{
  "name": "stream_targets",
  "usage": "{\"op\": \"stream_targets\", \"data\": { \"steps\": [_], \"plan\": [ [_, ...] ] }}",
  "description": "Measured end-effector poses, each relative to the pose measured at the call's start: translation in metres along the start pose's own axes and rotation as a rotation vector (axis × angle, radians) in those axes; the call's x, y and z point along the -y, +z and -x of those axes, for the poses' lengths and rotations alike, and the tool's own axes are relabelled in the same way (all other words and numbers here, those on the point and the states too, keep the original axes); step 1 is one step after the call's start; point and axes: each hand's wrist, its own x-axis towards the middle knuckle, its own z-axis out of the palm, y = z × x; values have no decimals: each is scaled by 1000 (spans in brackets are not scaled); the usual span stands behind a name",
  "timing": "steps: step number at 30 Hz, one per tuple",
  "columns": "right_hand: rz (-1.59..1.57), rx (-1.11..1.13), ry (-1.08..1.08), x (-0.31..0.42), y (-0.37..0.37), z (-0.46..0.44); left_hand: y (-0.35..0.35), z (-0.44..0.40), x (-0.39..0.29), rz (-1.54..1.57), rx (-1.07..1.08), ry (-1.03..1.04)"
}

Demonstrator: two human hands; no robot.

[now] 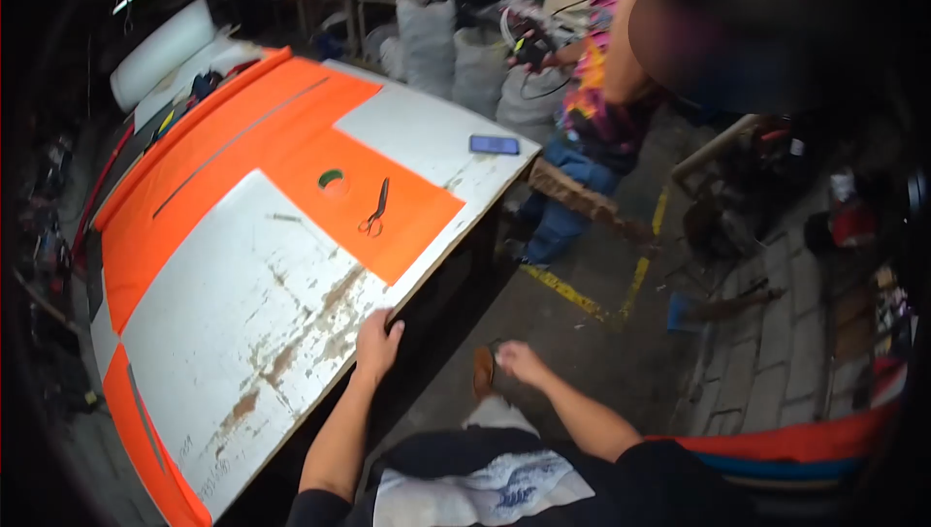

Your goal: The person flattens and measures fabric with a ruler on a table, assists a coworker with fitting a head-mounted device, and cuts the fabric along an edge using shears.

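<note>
My left hand [376, 345] rests at the near edge of the worn white table [242, 285], thumb held apart from the fingers and nothing in its grip. Hanging over the floor in front of my body, my right hand [522, 362] has curled fingers; whether they hold anything small I cannot make out. Bright orange fabric [388, 251] lies flat across the table beyond my left hand. On that fabric are black scissors [378, 209] and a roll of green tape [332, 182]. A phone [494, 144] lies near the table's right corner.
Another person in a colourful shirt [587, 105] stands past the far right corner of the table. Full sacks [427, 42] stand behind it. A white roll [163, 52] lies at the far left end. Yellow lines [562, 289] mark the floor at right.
</note>
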Motion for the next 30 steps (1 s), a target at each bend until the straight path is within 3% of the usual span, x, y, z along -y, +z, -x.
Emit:
{"op": "stream_targets", "data": {
  "steps": [2,4,7,10,15,19,21,22,24,26,30],
  "plan": [
    [91,-15,-243,62,3,-60,19,-30,28,-142,-178,120],
    [121,34,-254,111,7,-119,29,-49,44,-208,-240,42],
    [384,55,-425,192,16,-170,31,-60,47,-214,-170,-139],
    [589,166,-648,222,47,-239,37,-68,48,-280,-150,-144],
    [1093,369,-495,304,92,-256,39,-79,38,-395,-189,-136],
    [1113,479,-386,315,120,-285,43,-74,52,-368,-214,-87],
    [1098,373,-606,289,126,-300,40,-75,42,-330,-203,-121],
    [1150,421,-640,297,123,-301,43,-71,47,-336,-187,-119],
    [1078,358,-564,275,124,-310,45,-70,52,-282,-183,-80],
    [1059,314,-594,278,112,-301,46,-77,56,-409,-350,92],
    [1071,337,-566,283,96,-291,36,-80,48,-431,-244,33]
  ]
}}
